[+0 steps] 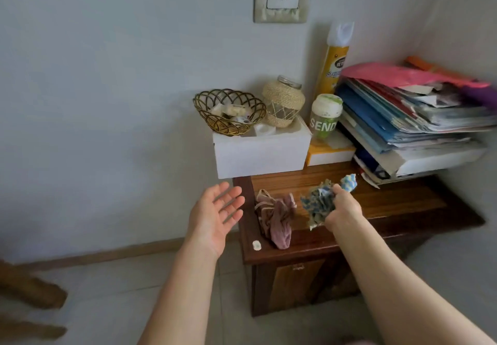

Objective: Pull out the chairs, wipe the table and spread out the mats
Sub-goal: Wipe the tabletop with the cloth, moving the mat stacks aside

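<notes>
Wooden and dark brown, the small cabinet (376,204) stands in the corner of the room, and both bare arms reach toward it from the near side. The left hand (217,215) is open, palm turned up and to the right, fingers spread a little; it hovers beside the left edge of the cabinet and holds nothing. The right hand (341,207) is closed around a crumpled blue and beige cloth (320,202) over the near part of the cabinet top (I cannot tell if the cloth touches the wood).

A pink cloth (277,221) lies bunched on the top, between the two hands, just left of the blue one. A small white object (257,245) sits near the front left corner.

The far half of the top is crowded: a white box (261,153) with a wicker basket (228,110) and a rope-wrapped jar (283,105) on it, a green bottle (324,120), a yellow spray can (333,62), and a stack of papers (408,118) to the right. Bare wood remains at the near right of the top.
</notes>
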`<state>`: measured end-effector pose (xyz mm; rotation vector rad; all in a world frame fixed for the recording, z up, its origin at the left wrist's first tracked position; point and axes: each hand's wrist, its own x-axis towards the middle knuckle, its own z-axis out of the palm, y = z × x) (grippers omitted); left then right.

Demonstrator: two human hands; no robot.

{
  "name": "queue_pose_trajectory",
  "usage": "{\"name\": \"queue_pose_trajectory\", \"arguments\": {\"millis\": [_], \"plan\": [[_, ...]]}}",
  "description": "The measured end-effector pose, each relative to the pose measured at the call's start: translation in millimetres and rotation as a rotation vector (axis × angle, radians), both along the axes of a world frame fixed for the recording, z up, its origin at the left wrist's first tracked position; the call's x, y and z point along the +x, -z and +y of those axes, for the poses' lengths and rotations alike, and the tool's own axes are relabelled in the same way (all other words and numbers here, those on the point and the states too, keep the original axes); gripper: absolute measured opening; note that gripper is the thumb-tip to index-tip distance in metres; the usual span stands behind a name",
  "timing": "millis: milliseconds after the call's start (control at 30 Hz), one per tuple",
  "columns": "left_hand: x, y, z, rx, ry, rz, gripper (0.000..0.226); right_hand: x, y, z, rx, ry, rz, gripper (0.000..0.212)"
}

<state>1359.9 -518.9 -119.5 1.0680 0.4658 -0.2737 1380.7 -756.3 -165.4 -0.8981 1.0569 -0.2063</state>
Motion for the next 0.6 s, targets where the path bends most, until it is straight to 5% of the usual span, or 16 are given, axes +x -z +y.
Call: {"name": "queue_pose_trajectory", "arguments": {"millis": [267,600], "plan": [[12.5,-4.1,-34.5,0.012,-0.109,0.005,0.024,30.1,15.6,-11.3,-0.184,-0.24,0.143,0.037],[-0.2,-51.4,-17.1,-0.031,-0.248,-0.189,0.029,23.7,-87.2,40.1,-0.163,-0.508,-0.412,0.025]]}}
